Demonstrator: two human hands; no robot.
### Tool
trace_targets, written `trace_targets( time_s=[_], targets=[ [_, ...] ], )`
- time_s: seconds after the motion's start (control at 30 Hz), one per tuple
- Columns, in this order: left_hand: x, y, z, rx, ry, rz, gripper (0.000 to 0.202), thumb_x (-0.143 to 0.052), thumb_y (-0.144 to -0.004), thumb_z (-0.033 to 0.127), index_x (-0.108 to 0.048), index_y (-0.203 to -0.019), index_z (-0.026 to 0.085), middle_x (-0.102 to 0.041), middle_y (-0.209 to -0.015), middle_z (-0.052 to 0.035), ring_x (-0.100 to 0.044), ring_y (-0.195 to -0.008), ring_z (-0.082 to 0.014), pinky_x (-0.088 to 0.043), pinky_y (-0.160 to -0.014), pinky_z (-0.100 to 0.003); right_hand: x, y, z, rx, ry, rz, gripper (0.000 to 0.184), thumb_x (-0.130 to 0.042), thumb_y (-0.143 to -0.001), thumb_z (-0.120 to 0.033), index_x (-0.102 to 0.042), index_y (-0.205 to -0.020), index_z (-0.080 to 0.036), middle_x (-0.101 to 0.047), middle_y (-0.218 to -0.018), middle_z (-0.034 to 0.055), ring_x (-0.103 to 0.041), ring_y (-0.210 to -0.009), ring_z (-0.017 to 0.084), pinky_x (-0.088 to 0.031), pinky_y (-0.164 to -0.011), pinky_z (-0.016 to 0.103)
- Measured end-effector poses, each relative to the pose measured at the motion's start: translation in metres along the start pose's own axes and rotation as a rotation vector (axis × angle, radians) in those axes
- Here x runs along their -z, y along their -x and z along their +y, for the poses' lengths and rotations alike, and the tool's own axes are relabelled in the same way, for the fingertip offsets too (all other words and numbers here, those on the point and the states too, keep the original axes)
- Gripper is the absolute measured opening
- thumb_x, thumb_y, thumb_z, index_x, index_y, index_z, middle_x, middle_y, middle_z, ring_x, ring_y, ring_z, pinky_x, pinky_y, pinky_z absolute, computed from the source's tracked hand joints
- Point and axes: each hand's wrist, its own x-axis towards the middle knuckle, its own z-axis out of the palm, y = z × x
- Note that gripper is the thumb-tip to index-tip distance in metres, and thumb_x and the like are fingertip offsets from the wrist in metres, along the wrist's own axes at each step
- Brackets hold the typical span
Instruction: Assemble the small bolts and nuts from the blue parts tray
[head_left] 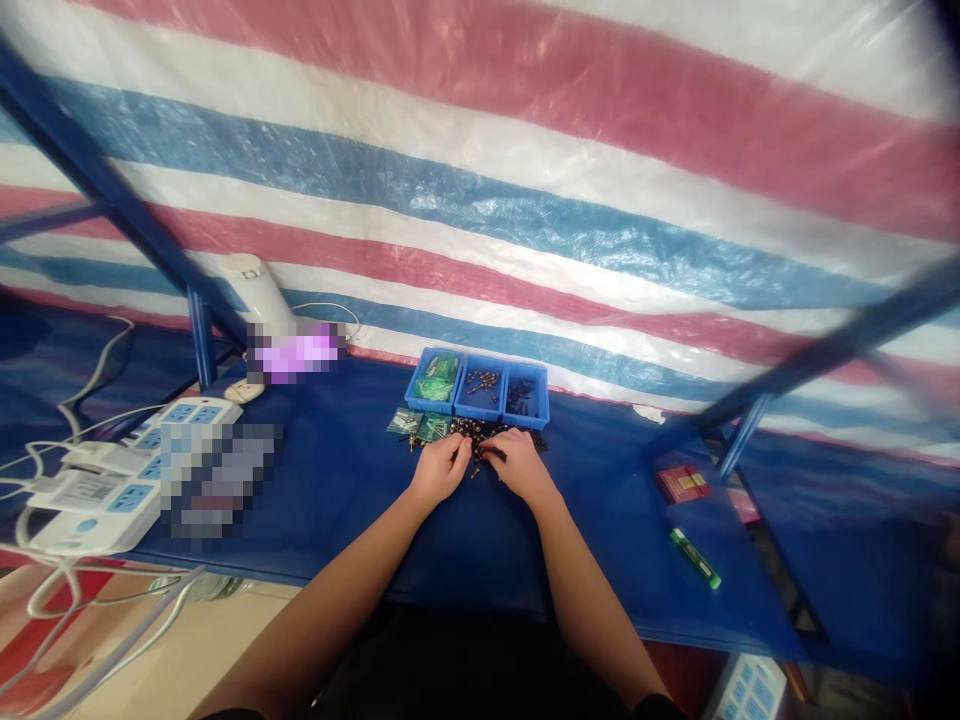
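My left hand and my right hand rest close together on the blue table, fingers curled in a pinch over a heap of small dark parts. My right hand pinches a small dark piece at its fingertips; what my left hand holds is too small to make out. Just beyond the heap stand three blue bins: the left one holds green pieces, the middle and right ones hold small dark parts. Small green bags lie left of the heap.
White power strips with cables lie at the left. A white lamp base stands at the back left. A red card and a green stick lie at the right. Blue frame bars cross both sides before a striped tarp.
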Motion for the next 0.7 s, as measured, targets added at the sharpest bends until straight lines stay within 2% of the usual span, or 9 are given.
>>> trace_targets(
  time_s=[0.1, 0.17, 0.23, 0.33, 0.53, 0.7],
  targets=[
    [-0.001, 0.000, 0.002, 0.026, 0.037, -0.028, 0.025, -0.043, -0.094, 0.034, -0.061, -0.086, 0.019, -0.062, -0.068, -0.0009, -0.057, -0.060, -0.0119, -0.043, -0.059, -0.023, -0.004, -0.001, -0.006, -0.076, -0.284, 0.164, 0.016, -0.062, -0.084, -0.026, -0.072, -0.097, -0.024, -0.072, -0.098, 0.0061, -0.066, -0.089, 0.021, -0.050, -0.086, 0.039],
    [-0.002, 0.000, 0.003, 0.037, 0.071, -0.049, 0.024, -0.046, -0.093, 0.036, -0.060, -0.101, 0.019, -0.065, -0.074, -0.0012, -0.060, -0.062, -0.0123, -0.045, -0.059, -0.022, -0.009, -0.002, -0.009, -0.176, -0.514, 0.255, 0.021, -0.064, -0.083, -0.032, -0.070, -0.100, -0.021, -0.072, -0.097, 0.0066, -0.068, -0.084, 0.020, -0.056, -0.081, 0.037],
    [-0.003, 0.000, 0.003, 0.035, 0.098, -0.069, 0.027, -0.048, -0.092, 0.036, -0.057, -0.112, 0.020, -0.066, -0.076, -0.0008, -0.061, -0.062, -0.0122, -0.046, -0.059, -0.022, -0.014, -0.002, -0.011, -0.261, -0.695, 0.295, 0.025, -0.068, -0.079, -0.036, -0.069, -0.098, -0.020, -0.073, -0.094, 0.0070, -0.070, -0.083, 0.021, -0.058, -0.078, 0.037],
    [-0.004, 0.001, 0.002, 0.039, 0.118, -0.077, 0.031, -0.048, -0.092, 0.035, -0.055, -0.119, 0.021, -0.067, -0.078, -0.0006, -0.061, -0.062, -0.0115, -0.047, -0.060, -0.022, -0.019, -0.003, -0.012, -0.320, -0.854, 0.305, 0.030, -0.073, -0.074, -0.038, -0.068, -0.096, -0.019, -0.073, -0.094, 0.0076, -0.071, -0.086, 0.022, -0.059, -0.081, 0.038],
    [-0.006, 0.003, -0.004, 0.057, 0.139, -0.058, 0.026, -0.047, -0.093, 0.035, -0.058, -0.112, 0.021, -0.070, -0.090, -0.0041, -0.066, -0.069, -0.0139, -0.050, -0.067, -0.024, -0.021, -0.003, -0.016, -0.296, -0.943, 0.278, 0.031, -0.076, -0.072, -0.036, -0.068, -0.098, -0.019, -0.074, -0.093, 0.0075, -0.071, -0.089, 0.023, -0.058, -0.084, 0.040],
    [-0.004, 0.002, -0.003, 0.025, 0.095, -0.073, 0.023, -0.042, -0.095, 0.033, -0.059, -0.105, 0.020, -0.069, -0.081, -0.0035, -0.065, -0.068, -0.0147, -0.048, -0.064, -0.024, -0.018, -0.002, -0.020, -0.209, -0.715, 0.263, 0.019, -0.066, -0.082, -0.034, -0.072, -0.095, -0.021, -0.074, -0.096, 0.0071, -0.070, -0.085, 0.021, -0.057, -0.083, 0.038]
  ],
)
